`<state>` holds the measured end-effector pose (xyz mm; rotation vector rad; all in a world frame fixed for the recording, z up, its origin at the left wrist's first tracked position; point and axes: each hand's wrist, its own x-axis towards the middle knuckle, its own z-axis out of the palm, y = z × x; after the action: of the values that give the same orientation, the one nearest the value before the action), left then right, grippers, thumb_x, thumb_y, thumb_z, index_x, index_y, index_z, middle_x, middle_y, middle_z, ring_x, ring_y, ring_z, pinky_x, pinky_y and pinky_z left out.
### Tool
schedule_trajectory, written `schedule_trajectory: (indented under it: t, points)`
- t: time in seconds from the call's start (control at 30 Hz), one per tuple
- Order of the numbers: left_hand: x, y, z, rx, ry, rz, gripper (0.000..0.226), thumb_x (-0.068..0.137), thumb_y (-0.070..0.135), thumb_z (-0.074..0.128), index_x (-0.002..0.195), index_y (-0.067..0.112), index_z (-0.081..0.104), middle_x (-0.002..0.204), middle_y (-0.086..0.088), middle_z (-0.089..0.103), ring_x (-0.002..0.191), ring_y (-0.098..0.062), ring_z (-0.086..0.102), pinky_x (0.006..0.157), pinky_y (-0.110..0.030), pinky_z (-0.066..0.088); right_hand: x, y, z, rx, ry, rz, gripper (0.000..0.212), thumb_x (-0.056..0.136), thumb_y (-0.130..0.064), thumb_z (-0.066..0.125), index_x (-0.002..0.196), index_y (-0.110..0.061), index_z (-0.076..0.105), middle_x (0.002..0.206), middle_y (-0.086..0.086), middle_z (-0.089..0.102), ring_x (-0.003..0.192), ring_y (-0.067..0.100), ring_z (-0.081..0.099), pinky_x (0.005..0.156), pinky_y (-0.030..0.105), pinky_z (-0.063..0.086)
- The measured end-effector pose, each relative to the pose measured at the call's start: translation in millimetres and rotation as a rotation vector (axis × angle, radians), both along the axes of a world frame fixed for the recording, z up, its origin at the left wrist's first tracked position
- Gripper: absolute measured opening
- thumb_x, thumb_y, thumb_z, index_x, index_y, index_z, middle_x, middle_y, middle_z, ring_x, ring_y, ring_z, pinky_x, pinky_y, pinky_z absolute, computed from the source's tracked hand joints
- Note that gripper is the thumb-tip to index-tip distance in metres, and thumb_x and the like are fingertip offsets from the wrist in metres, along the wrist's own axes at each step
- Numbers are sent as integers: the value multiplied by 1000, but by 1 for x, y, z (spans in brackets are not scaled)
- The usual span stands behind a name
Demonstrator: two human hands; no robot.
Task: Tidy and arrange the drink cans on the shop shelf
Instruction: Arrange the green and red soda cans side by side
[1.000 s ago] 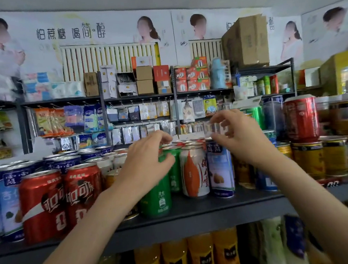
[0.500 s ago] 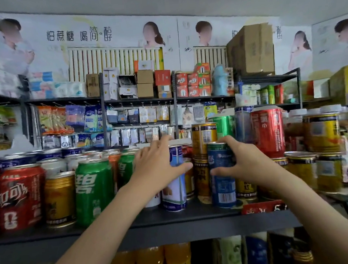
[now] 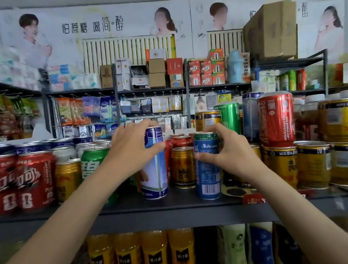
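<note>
A dark shelf (image 3: 175, 203) carries many drink cans. My left hand (image 3: 131, 150) grips a tall blue and white can (image 3: 154, 175) around its upper part; the can stands upright near the shelf's front. My right hand (image 3: 232, 154) grips a slim blue can with a green top band (image 3: 207, 177), also upright at the front edge. Between the two stands a short gold can (image 3: 183, 169), with red cans (image 3: 182, 141) behind it.
Red cola cans (image 3: 19, 183), a gold can (image 3: 67, 179) and a green can (image 3: 93, 162) fill the left. Stacked gold cans (image 3: 313, 166), a big red can (image 3: 276, 118) and a green can (image 3: 228, 114) crowd the right. Orange bottles (image 3: 142, 256) stand on the shelf below.
Both hands closed onto cans: the left now grips the blue and white can higher up, the right wraps the slim blue can. The view moved closer and slightly right.
</note>
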<state>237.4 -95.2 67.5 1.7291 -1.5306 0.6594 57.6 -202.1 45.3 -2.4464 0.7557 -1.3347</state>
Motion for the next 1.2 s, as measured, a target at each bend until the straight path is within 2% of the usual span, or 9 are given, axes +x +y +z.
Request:
schedule_trajectory:
  t: [0.07, 0.23, 0.47, 0.6, 0.7, 0.83, 0.9, 1.07, 1.2]
  points:
    - [9, 9, -1, 31, -27, 23, 39, 81, 38, 63, 114, 20, 53, 95, 5, 58, 99, -19, 53, 100, -41, 33, 9, 5, 1, 6, 3, 27, 55, 72, -35, 77, 116, -22, 47, 95, -9, 56, 78, 4, 55, 68, 19, 47]
    - [33, 16, -10, 146, -132, 263, 48, 83, 48, 57, 122, 22, 46, 123, 1, 54, 121, -18, 43, 113, -36, 6, 39, 16, 1, 22, -1, 84, 54, 72, -31, 77, 116, -22, 46, 102, -5, 59, 86, 8, 57, 73, 24, 51]
    - [44, 12, -12, 218, -367, 485, 66, 86, 56, 44, 134, 12, 32, 136, -7, 46, 127, -22, 41, 115, -42, 0, 71, 25, -5, -32, -12, 16, 58, 70, -37, 77, 115, -22, 44, 110, -1, 62, 92, 11, 59, 79, 29, 54]
    - [32, 19, -23, 0, -329, 256, 62, 89, 49, 46, 140, 23, 25, 147, 5, 29, 138, -11, 23, 111, -36, -14, 77, 26, -11, -91, -39, -36, 59, 68, -47, 76, 111, -23, 43, 107, 1, 59, 96, 16, 56, 81, 33, 52]
    - [12, 15, -31, 75, -310, -57, 77, 83, 47, 55, 144, 31, 11, 149, 15, 19, 138, -2, 12, 108, -27, -21, 79, 32, -12, -115, -70, 9, 53, 70, -40, 75, 109, -21, 45, 104, 1, 57, 95, 17, 55, 80, 31, 49]
    - [12, 5, -30, 28, -313, -31, 81, 68, 69, 40, 137, 29, 27, 134, 11, 38, 131, -9, 29, 110, -28, -14, 62, 31, -6, 38, 17, 223, 65, 74, -31, 75, 128, -21, 39, 110, -5, 58, 93, 11, 60, 83, 29, 52]
    - [12, 5, -28, 29, -310, -25, 80, 72, 70, 50, 135, 25, 30, 134, 9, 38, 131, -11, 28, 107, -25, -15, 43, 21, 0, 169, 7, 260, 71, 81, -28, 69, 140, -26, 29, 114, -10, 54, 90, 10, 62, 79, 28, 55]
    - [9, 8, -24, 81, -317, -37, 77, 74, 63, 57, 133, 24, 28, 135, 8, 36, 132, -11, 25, 104, -20, -16, 38, 4, -13, 11, 285, -109, 68, 88, -22, 61, 145, -23, 25, 135, 7, 41, 113, 21, 52, 96, 32, 45]
    - [8, 8, -23, 81, -309, -41, 75, 73, 62, 59, 130, 22, 31, 130, 7, 38, 129, -12, 28, 105, -21, -12, 56, 10, -29, -68, 342, -272, 57, 88, -29, 60, 135, -21, 31, 134, 10, 30, 103, 31, 58, 82, 35, 51]
